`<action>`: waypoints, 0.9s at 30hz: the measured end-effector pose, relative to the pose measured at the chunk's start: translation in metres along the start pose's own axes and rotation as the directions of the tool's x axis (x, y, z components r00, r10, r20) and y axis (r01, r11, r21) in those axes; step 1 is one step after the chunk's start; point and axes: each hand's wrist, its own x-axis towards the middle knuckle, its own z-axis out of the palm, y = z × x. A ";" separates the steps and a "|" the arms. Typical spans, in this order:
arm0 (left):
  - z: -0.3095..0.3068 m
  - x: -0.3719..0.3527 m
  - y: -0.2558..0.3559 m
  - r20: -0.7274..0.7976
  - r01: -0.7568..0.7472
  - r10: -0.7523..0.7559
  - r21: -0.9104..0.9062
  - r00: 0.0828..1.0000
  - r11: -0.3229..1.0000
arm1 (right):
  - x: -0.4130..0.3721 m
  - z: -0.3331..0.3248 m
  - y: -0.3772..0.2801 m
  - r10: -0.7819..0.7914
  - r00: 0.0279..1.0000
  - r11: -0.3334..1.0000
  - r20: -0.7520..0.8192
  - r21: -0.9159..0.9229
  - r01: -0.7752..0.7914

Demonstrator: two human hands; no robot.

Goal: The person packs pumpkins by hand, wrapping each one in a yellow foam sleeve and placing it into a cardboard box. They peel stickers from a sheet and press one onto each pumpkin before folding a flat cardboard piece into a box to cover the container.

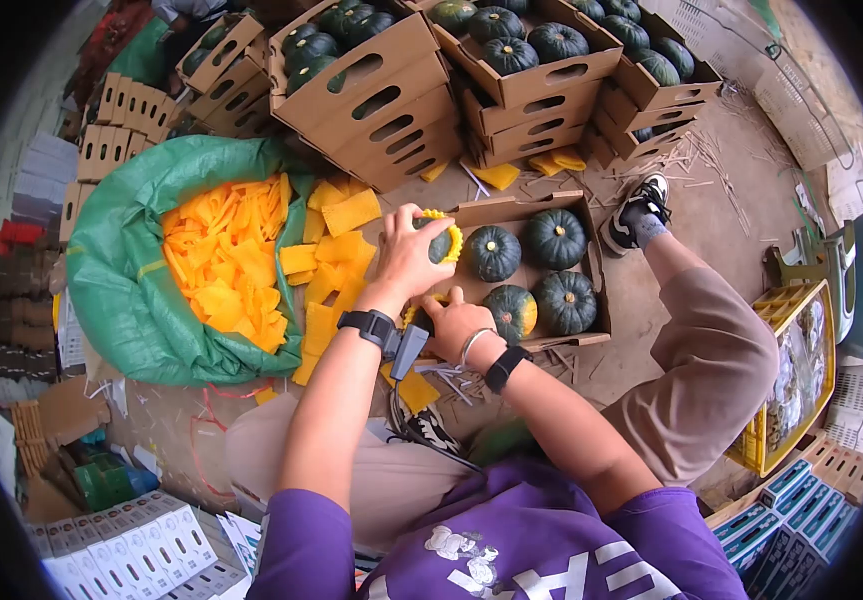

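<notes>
A dark green kabocha squash [439, 245] with a yellow foam net [454, 243] around its edge is gripped in my left hand [406, 258], at the left end of an open cardboard box [591, 335]. Just below it, my right hand [459, 328] has its fingers curled over another squash [419, 319], also edged with yellow foam; the hand hides much of it. Inside the box sit more squashes: one [495, 253] near my left hand, one with an orange patch [509, 312] beside my right hand, and two [556, 239] along the right side.
A green woven sack [116, 290] full of yellow foam nets [226, 260] stands at left, with loose nets [351, 212] on the floor. Stacked boxes of squashes [376, 110] rise behind. My foot [641, 212] is right of the box, near a yellow crate [759, 440].
</notes>
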 end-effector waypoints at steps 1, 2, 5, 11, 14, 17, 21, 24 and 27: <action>0.008 -0.002 0.001 -0.016 -0.046 0.048 0.105 0.999 0.993 | -0.003 -0.002 -0.001 -0.019 1.000 1.000 0.015 -0.003 0.019; 0.016 -0.004 -0.002 -0.018 -0.080 0.083 0.156 0.996 0.985 | -0.004 -0.005 0.003 -0.044 0.998 0.998 0.046 0.039 0.043; 0.022 -0.012 -0.012 0.070 -0.116 0.110 0.087 0.991 0.989 | 0.000 0.017 0.011 -0.122 0.991 0.992 -0.054 0.024 0.124; 0.004 -0.027 -0.004 0.136 -0.186 0.167 0.144 0.977 0.972 | -0.029 0.018 0.014 -0.188 0.977 0.978 -0.102 0.074 0.195; -0.008 -0.054 -0.055 -0.458 0.101 -0.151 -0.133 0.876 0.986 | -0.046 0.008 0.029 -0.231 0.903 0.939 -0.362 0.158 0.304; 0.034 -0.116 -0.134 0.326 0.656 -0.654 0.121 0.683 0.745 | -0.067 -0.011 0.028 -0.232 0.828 0.885 -0.511 0.242 0.397; 0.112 -0.199 -0.113 0.612 0.782 -0.610 -0.022 0.503 0.623 | -0.087 -0.016 0.019 -0.267 0.814 0.842 -0.516 0.286 0.458; 0.135 -0.190 -0.148 0.422 0.426 -0.470 0.200 0.775 0.882 | -0.099 -0.009 0.024 -0.279 0.886 0.837 -0.371 0.358 0.414; -0.014 -0.114 -0.062 0.376 0.539 -0.563 0.177 0.736 0.824 | -0.098 0.003 0.031 -0.193 0.870 0.832 -0.453 0.395 0.390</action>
